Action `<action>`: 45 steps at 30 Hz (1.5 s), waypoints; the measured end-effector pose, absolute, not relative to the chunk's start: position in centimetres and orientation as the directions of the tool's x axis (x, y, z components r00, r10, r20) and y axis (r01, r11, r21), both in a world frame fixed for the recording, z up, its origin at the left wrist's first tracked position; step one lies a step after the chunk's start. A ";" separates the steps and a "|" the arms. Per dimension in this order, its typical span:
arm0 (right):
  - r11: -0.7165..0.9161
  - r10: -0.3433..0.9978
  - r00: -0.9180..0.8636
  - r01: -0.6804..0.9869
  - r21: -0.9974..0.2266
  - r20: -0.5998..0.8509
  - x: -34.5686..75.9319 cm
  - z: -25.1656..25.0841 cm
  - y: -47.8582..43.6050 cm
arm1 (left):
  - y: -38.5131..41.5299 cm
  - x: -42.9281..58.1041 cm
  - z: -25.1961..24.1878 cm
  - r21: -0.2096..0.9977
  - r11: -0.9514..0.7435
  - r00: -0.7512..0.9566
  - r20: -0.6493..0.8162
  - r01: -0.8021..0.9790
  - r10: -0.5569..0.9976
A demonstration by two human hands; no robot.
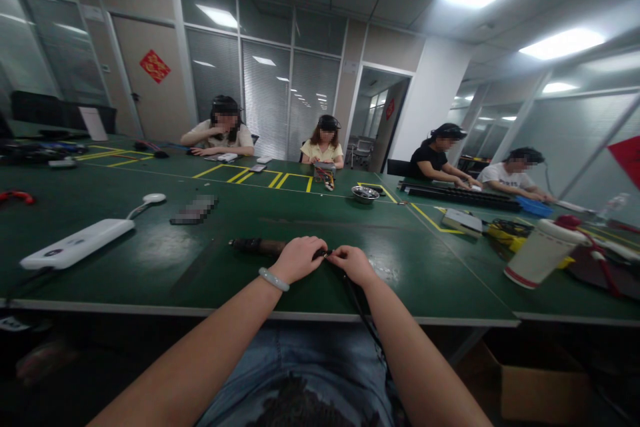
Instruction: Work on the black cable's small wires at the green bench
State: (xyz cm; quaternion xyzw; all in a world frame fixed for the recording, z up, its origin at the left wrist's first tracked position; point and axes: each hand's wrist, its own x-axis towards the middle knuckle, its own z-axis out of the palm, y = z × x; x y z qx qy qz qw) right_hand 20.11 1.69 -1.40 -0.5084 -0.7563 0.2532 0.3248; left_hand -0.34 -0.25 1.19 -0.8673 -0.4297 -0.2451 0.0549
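Note:
My left hand [299, 257] is closed over the end of a dark cylindrical tool [257, 246] that lies on the green table [200, 267]. A pale bangle sits on that wrist. My right hand [354, 261] pinches a small part right at the tool's tip, where a thin black cord [361, 310] leaves and drops over the table's front edge. The two hands almost touch. What the fingertips hold is too small to name.
A white power bank [75, 243] with a cable lies at the left. A white cup [543, 252] stands at the right beside yellow items. A metal bowl [365, 194] sits farther back. Several other people work at the table's far side. A cardboard box [540, 387] stands below right.

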 end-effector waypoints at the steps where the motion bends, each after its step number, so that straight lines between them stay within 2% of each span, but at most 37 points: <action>1: 0.358 0.932 -0.274 0.604 -0.712 0.235 20.1 -1.5 1.7 | -0.2 -0.3 1.2 0.114 -0.627 0.513 0.472 0.771 0.717; 45: 0.364 0.930 -0.281 0.610 -0.704 0.238 20.1 -1.4 1.7 | 0.0 -0.5 0.9 0.100 -0.659 0.544 0.481 0.745 0.688</action>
